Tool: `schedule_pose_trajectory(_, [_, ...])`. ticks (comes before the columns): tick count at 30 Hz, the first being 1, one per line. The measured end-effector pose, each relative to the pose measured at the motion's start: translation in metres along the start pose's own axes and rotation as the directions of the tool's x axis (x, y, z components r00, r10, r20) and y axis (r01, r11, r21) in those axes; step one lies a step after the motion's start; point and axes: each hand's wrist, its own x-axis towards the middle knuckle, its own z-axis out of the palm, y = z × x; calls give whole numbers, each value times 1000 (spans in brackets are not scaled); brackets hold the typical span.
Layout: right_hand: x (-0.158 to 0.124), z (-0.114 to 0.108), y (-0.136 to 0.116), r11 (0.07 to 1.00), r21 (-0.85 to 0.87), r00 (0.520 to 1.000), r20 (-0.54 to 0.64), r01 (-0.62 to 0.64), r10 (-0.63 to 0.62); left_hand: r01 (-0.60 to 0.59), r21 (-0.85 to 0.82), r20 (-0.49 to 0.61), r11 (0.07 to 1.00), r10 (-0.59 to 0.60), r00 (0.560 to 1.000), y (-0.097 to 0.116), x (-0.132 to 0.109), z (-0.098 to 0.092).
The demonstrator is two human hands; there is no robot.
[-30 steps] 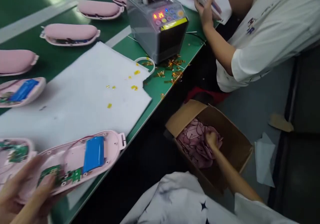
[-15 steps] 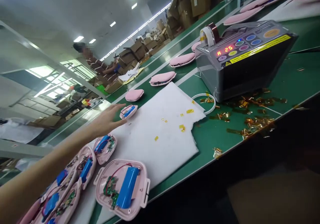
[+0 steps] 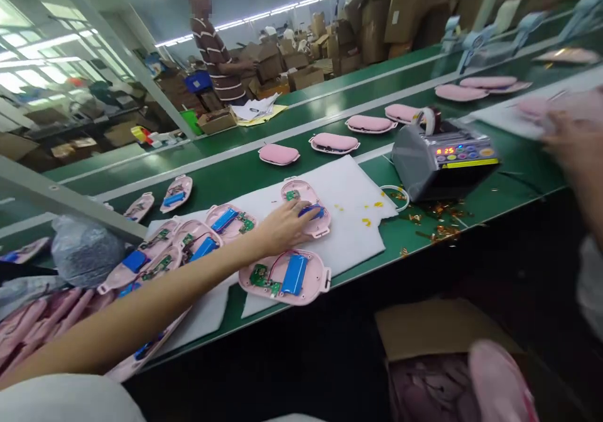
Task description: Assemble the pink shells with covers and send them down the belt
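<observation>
My left hand reaches over the white foam sheet, its fingers curled onto a pink case half at the blue battery inside it. A green circuit board shows at that half's far end. Just nearer, another pink case half lies face up with a blue battery and green boards. Several more such halves crowd together to the left, partly behind my forearm. My right hand is out of view. At the lower right a blurred pink case piece stands tilted; whether anything holds it is hidden.
A tape dispenser sits on the green table, with amber tape scraps before it. Closed pink cases line the back. A co-worker's hand is at the right, another person stands beyond. Below is a cardboard box.
The view has turned and levelled, showing more at the right. My left hand, reaching with fingers spread before, now has its fingers on the pink case half with the blue battery.
</observation>
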Motion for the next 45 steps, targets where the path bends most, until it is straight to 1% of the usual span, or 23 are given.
schedule_pose_trajectory(3, [-27, -5, -41, 999, -54, 995, -95, 2, -7, 83, -173, -140, 981, -108, 984, -5, -53, -37])
schedule_pose_trajectory(5, [-18, 13, -74, 999, -7, 998, -39, 45, -45, 232, -199, -212, 952, -273, 938, -13, -107, -54])
schedule_pose_trajectory(6, [-7, 27, -90, 996, 47, 996, 34, 77, -79, 298, -181, -166, 937, -328, 930, -16, -135, -55])
schedule_pose_trajectory(9, [33, 73, -137, 968, 204, 955, 228, 145, -191, 334, -170, -21, 927, -342, 939, -9, -198, -26])
schedule_pose_trajectory(11, [53, 99, -162, 958, 212, 932, 266, 193, -246, 308, -182, -61, 934, -323, 944, 4, -214, 7])
schedule_pose_trajectory(14, [70, 117, -186, 944, 155, 925, 206, 291, -319, 272, -205, -282, 940, -323, 903, 19, -209, 46])
schedule_pose_trajectory(16, [79, 116, -196, 935, 147, 928, 143, 323, -343, 219, -240, -451, 946, -308, 838, 23, -200, 55])
schedule_pose_trajectory(18, [87, 109, -205, 938, 157, 934, 133, 310, -331, 151, -327, -555, 933, -319, 768, 23, -191, 55])
schedule_pose_trajectory(20, [95, 99, -214, 955, 157, 932, 228, 252, -283, 91, -519, -537, 850, -407, 739, 22, -184, 51])
schedule_pose_trajectory(22, [101, 89, -225, 973, 119, 906, 357, 199, -229, 70, -744, -398, 665, -524, 753, 20, -179, 46])
schedule_pose_trajectory(24, [106, 81, -236, 971, 100, 890, 388, 218, -240, 82, -879, -246, 469, -596, 765, 17, -174, 42])
schedule_pose_trajectory(25, [108, 78, -241, 961, 111, 894, 352, 254, -277, 81, -910, -204, 406, -610, 765, 16, -172, 41])
schedule_pose_trajectory(28, [115, 83, -254, 895, 192, 882, 178, 403, -436, 20, -936, -216, 351, -620, 755, 14, -165, 40])
schedule_pose_trajectory(31, [118, 106, -265, 864, 200, 842, 205, 463, -499, -52, -934, -272, 352, -613, 742, 13, -159, 42])
schedule_pose_trajectory(33, [115, 131, -272, 871, 92, 786, 393, 483, -478, -77, -932, -300, 354, -635, 712, 14, -156, 46])
schedule_pose_trajectory(34, [112, 144, -276, 835, -22, 728, 504, 549, -465, -81, -929, -313, 362, -648, 694, 16, -155, 48])
schedule_pose_trajectory(35, [109, 158, -281, 750, -149, 658, 607, 645, -445, -82, -923, -329, 377, -659, 677, 17, -154, 49])
schedule_pose_trajectory(37, [103, 184, -290, 488, -324, 533, 752, 811, -388, -90, -904, -368, 418, -653, 662, 21, -152, 50])
schedule_pose_trajectory(38, [101, 196, -294, 386, -354, 494, 787, 852, -370, -98, -886, -398, 453, -634, 663, 23, -151, 50])
schedule_pose_trajectory(39, [100, 207, -297, 341, -356, 471, 804, 870, -363, -95, -857, -437, 507, -616, 655, 25, -149, 50])
schedule_pose_trajectory(42, [103, 231, -303, 411, -258, 405, 856, 874, -323, 2, -718, -577, 696, -596, 558, 29, -145, 48])
schedule_pose_trajectory(44, [107, 240, -304, 527, -150, 361, 876, 836, -322, 34, -674, -626, 738, -595, 504, 28, -142, 48])
schedule_pose_trajectory(45, [109, 244, -303, 597, -94, 346, 881, 797, -323, 6, -695, -622, 719, -605, 497, 27, -142, 48])
